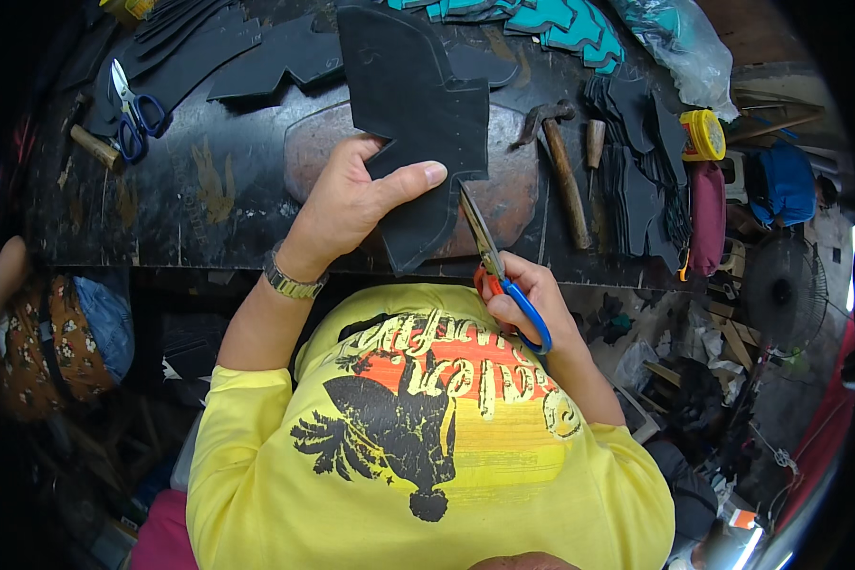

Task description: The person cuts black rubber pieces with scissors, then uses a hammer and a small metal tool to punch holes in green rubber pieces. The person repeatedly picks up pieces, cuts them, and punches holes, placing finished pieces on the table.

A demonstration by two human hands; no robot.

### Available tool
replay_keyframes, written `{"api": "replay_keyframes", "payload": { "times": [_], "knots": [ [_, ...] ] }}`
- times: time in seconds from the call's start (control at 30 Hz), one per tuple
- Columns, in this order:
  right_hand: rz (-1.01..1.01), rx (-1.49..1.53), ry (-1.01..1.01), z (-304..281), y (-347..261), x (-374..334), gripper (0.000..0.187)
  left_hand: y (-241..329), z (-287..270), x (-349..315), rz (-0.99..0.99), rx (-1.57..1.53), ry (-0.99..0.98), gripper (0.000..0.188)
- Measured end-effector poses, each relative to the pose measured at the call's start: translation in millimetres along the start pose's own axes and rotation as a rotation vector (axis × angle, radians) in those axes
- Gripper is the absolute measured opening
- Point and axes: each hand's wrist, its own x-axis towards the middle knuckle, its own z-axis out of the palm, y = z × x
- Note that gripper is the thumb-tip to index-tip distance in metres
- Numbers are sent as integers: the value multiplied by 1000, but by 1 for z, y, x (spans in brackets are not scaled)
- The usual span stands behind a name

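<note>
My left hand (375,190) grips a large black leather piece (408,104), thumb on top and the other fingers hidden underneath. The piece has notched, angular edges and is held up over a reddish-brown slab (513,209) on the workbench. In my right hand (532,299) is a pair of scissors (487,245) with blue and red handles, my fingers through the loops. Their blades point up and away from me, the tips at the notch on the leather's right edge. How far the blades are parted is hard to make out.
A hammer (562,176) and a wooden-handled awl (595,147) lie right of the slab, beside stacked black pieces (632,199). Blue-handled scissors (135,119) lie at the left. Teal pieces (560,24) and a plastic bag (679,47) are at the back. Another person (62,342) sits at left.
</note>
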Motion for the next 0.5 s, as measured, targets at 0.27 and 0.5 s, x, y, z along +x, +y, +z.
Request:
{"api": "replay_keyframes", "payload": {
  "times": [0.27,0.5],
  "knots": [
    [13,6,-36,-1,2,0,31,-2,-4,-1,-41,-8,-1,27],
    [-9,5,-93,-6,3,3,37,1,-3,-3,-56,-90,-8,24]
  ]
}}
